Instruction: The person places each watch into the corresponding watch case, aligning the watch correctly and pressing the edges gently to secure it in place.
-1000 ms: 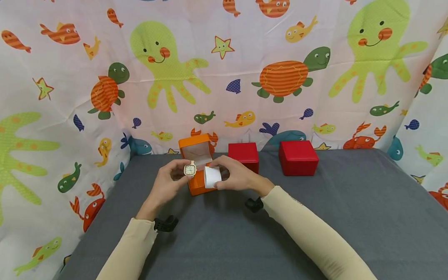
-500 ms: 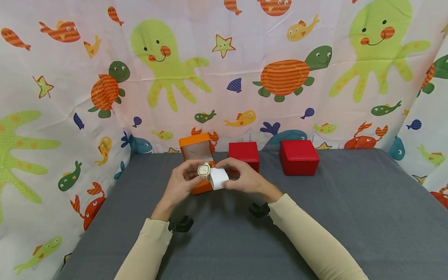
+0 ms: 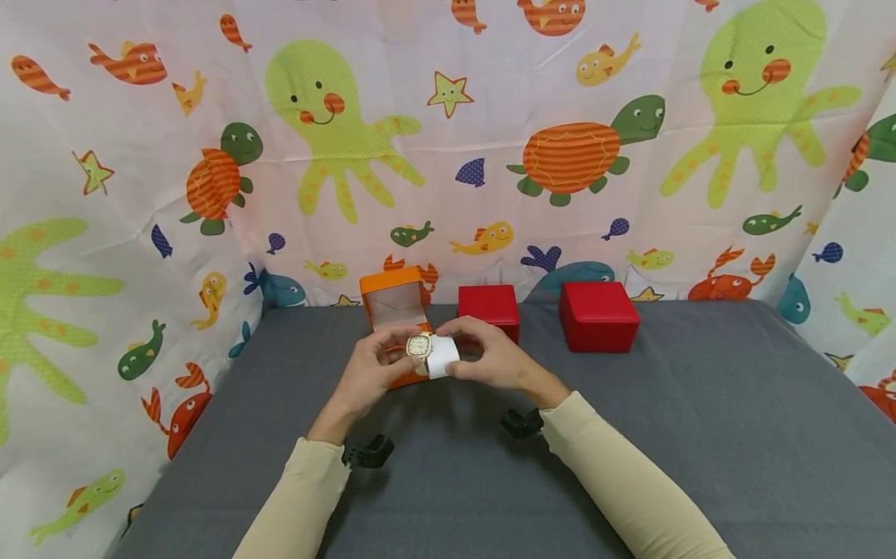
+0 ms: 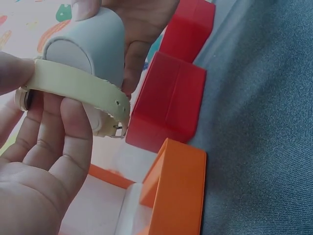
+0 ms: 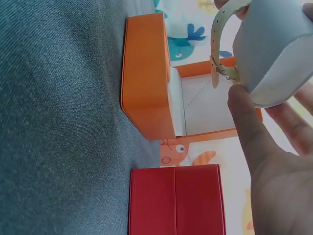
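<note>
My left hand (image 3: 368, 370) pinches a wristwatch (image 3: 418, 346) with a square gold-rimmed face, its buckled cream strap (image 4: 73, 81) forming a loop. Thumb and fingers of my right hand (image 3: 496, 359) grip a white watch cushion (image 3: 442, 356) by its sides. In the left wrist view the strap loop sits at the cushion's rounded end, overlapping it, with the buckle at the lower side. The right wrist view shows the strap close beside the cushion (image 5: 279, 44). Just behind both hands stands an orange watch box (image 3: 390, 280), lid raised, pale lining visible; its front is partly hidden.
Two closed red boxes, one nearer the middle (image 3: 488, 301) and one farther right (image 3: 598, 315), stand at the back of the grey cloth-covered table (image 3: 457, 496). A curtain (image 3: 442, 146) printed with sea animals hangs behind and along both sides.
My left hand has moved right with the watch, bringing it from apart to right against the cushion. The right hand has shifted slightly right and levelled the cushion.
</note>
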{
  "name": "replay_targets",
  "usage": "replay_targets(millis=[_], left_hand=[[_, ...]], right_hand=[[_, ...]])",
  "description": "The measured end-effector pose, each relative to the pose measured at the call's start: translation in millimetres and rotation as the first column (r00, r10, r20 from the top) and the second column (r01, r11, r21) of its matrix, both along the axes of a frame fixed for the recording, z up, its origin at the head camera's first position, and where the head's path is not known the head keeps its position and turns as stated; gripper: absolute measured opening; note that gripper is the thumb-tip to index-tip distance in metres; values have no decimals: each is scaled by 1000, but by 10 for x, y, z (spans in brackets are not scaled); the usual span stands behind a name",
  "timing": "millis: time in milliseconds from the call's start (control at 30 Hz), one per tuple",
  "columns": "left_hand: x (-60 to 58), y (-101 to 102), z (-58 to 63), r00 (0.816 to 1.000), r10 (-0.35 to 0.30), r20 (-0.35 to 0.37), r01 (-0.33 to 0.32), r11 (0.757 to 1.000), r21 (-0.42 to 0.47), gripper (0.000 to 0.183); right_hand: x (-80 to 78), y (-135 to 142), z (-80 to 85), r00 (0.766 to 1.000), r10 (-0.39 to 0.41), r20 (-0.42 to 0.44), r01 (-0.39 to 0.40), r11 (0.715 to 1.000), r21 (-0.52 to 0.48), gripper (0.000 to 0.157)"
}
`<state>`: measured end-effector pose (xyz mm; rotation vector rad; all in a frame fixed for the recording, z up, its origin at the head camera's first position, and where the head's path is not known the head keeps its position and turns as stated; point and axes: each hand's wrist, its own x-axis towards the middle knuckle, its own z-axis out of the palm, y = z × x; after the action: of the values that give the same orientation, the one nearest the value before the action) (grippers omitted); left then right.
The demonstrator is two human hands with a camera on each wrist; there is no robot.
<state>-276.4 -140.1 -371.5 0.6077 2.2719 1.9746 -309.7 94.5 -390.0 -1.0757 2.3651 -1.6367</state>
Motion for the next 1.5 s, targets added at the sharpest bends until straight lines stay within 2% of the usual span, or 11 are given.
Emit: replay_targets(millis=[433,600,633,767,867,967,1100,1200,1300,1367,1500], left_hand=[[-9,15,-13,1000,-20,24,20,1000,13,40],[-6,33,-44,1000,-26,-13,25,998,-62,51],[-1,41,-46,999,-17,-34,14,996,-88,52],[105,94,69,991,27,-127,-48,986,-163,52],[115,110,65,986,71,-151,-99,978,-183,54],[40,105,-51,981,119,-153,-149,968,-203,59],[43,134,-51,966,166,-197,-214,943,-256,55],[48,151,-49,954,182,-240,-250,922,-295,50],[52,146,-45,948,173,-266,-257,911,-321,48],[58,131,-32,953,160,-259,-241,916,-320,46],[60,74,-4,976,96,-197,-144,959,-244,46]], right_hand=[[32,-38,-5,993,-114,-21,114,993,7,46],[41,-84,-12,992,-124,-30,123,992,-11,46],[39,-97,-20,992,-124,-31,124,992,-15,46],[59,-140,-23,984,-164,-67,164,986,5,47],[78,-154,-13,975,-200,-93,204,978,35,47],[91,-157,-3,970,-222,-97,228,972,50,48],[107,-159,17,964,-247,-99,255,965,70,49],[108,-151,24,963,-245,-108,255,964,82,50],[101,-125,25,968,-222,-115,232,970,78,51],[98,-98,30,973,-203,-106,210,976,61,50],[101,-50,56,989,-138,-55,138,990,-9,50]])
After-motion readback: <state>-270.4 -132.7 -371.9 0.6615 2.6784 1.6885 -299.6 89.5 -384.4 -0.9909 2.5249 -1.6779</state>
